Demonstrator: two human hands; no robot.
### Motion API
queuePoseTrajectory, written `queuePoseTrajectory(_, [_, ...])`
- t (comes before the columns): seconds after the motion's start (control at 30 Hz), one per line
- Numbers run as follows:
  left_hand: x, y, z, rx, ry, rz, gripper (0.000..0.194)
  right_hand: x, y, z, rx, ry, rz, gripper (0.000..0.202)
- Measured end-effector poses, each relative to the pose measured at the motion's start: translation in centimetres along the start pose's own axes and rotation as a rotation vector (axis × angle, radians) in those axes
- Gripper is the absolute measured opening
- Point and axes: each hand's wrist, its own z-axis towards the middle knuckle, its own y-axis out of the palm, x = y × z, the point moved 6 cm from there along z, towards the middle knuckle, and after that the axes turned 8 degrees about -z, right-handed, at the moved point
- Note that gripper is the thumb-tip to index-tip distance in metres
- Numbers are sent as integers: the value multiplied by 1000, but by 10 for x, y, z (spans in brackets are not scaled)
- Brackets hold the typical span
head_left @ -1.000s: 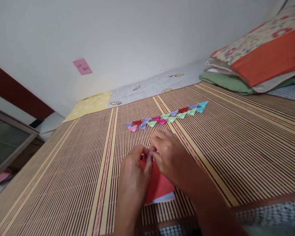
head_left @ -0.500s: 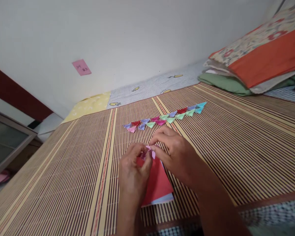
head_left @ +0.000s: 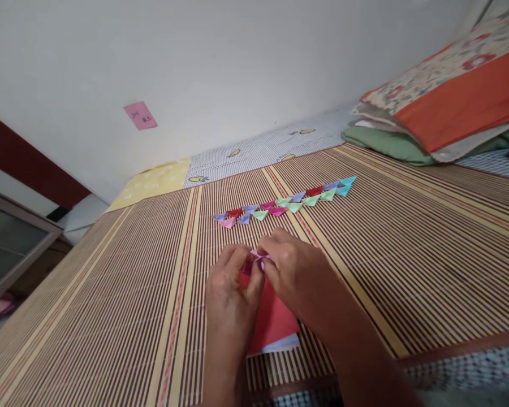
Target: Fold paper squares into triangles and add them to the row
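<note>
Between my two hands is a small pink folded paper (head_left: 258, 258), mostly hidden by fingers. My left hand (head_left: 233, 282) pinches its left side between thumb and fingers. On the right side, my right hand (head_left: 290, 265) is closed on it, thumb and fingertips together. Below them lies a red paper sheet (head_left: 275, 319) on top of a stack, with pale blue paper (head_left: 282, 343) showing at its near edge. Beyond my hands, several small folded paper boats (head_left: 294, 207) in pink, red, green, purple and blue lie in two slanting rows.
A striped bamboo mat (head_left: 152, 299) covers the bed. Folded bedding with an orange and floral pillow (head_left: 462, 96) is piled at the back right. A pink note (head_left: 140, 115) is stuck on the white wall (head_left: 237, 62). A framed glass panel (head_left: 12, 243) stands at the left.
My right hand has drawn in closer to the left, and its fingers have closed down over the pink paper. The left hand stays nearly in place. The boats have not moved.
</note>
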Motion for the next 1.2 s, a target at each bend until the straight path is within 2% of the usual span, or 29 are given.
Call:
queuePoseTrajectory(0.43, [5,2,2,29,31,6,16,-1,-4,-4,114,-1,-33,18])
queuePoseTrajectory(0.63, [6,0,2,37,44,-5,15,-1,0,-2,86,16,-30,12])
queuePoseTrajectory(1.0, [4,5,2,41,13,-32,17,1,0,0,78,6,-21,20])
queuePoseTrajectory(1.1, [0,6,2,32,-64,-146,13,6,1,0,66,12,-15,18])
queuePoseTrajectory(1.17, [-9,6,1,35,-197,-350,11,10,2,1,61,27,-4,17])
queuePoseTrajectory(1.2, [-14,7,-1,41,-273,-480,16,13,2,1,64,39,4,16])
